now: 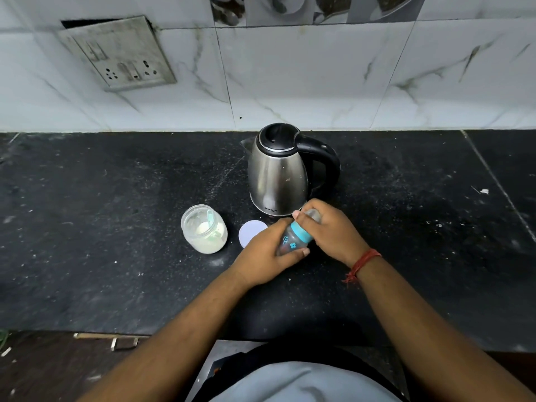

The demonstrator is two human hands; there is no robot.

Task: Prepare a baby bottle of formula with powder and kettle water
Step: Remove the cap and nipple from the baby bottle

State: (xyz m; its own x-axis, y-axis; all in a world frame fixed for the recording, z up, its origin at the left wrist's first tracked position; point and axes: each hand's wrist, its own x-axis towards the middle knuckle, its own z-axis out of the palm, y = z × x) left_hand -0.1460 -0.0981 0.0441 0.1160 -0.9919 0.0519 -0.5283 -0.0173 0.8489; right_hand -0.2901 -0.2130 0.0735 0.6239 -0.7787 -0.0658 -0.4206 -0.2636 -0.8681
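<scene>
Baby bottle (293, 240) is tilted, held just above the black counter (116, 271) in front of the kettle. Left hand (269, 252) is wrapped around the lower body, thumb across the front. Right hand (330, 227) is curled over the cap end w/ the teal collar ring (301, 230) showing just below it. Steel kettle (278, 172) sits right behind, lid down, black handle to the right. A round white lid (251, 232) lies flat just left of the hands, partly hidden by the left one. Further left is an open glass jar (204, 229) w/ white powder and a pale scoop (209, 220) stuck in it. Red thread (364, 264) on the right wrist. Marble-look tile wall behind w/ a grubby socket plate (119, 53).
</scene>
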